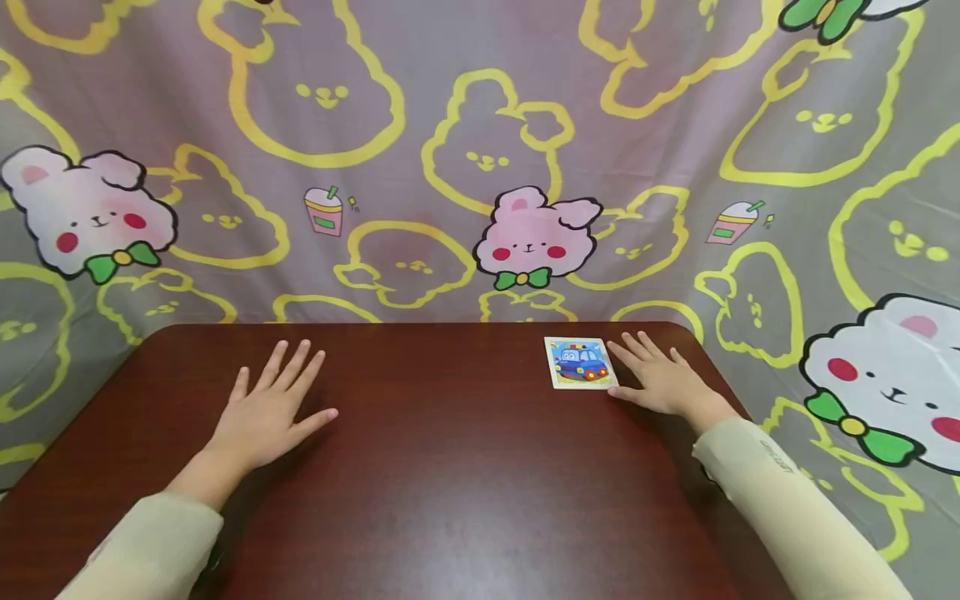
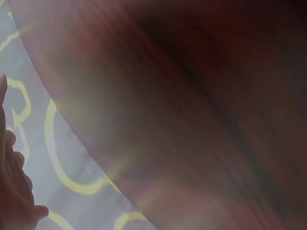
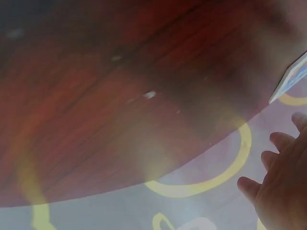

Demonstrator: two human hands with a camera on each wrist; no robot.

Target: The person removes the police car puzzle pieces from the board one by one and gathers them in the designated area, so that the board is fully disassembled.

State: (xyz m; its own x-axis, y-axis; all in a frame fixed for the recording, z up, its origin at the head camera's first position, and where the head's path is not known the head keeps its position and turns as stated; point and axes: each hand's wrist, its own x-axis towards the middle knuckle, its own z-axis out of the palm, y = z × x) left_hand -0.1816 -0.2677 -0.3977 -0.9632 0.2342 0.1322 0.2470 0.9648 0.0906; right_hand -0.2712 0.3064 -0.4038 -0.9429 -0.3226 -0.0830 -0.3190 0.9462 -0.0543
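Note:
A square picture puzzle (image 1: 581, 363) with a blue cartoon police car and a pale border lies flat near the far right of the table. Beside its right edge is my right hand (image 1: 660, 379), palm down with fingers spread, the thumb and index fingertips right at the border. On the left side of the table, my left hand (image 1: 262, 415) is palm down too, its fingers straight and apart, holding nothing. The right wrist view shows a corner of the puzzle (image 3: 290, 79) beyond the right fingers (image 3: 280, 141). Only part of the left hand (image 2: 17, 187) appears in the left wrist view.
The dark reddish-brown table (image 1: 450, 467) has rounded far corners and a glossy surface. Right behind its far edge hangs a grey-pink curtain (image 1: 420, 192) printed with yellow outlines and white bunnies. It also runs down along the table's right side.

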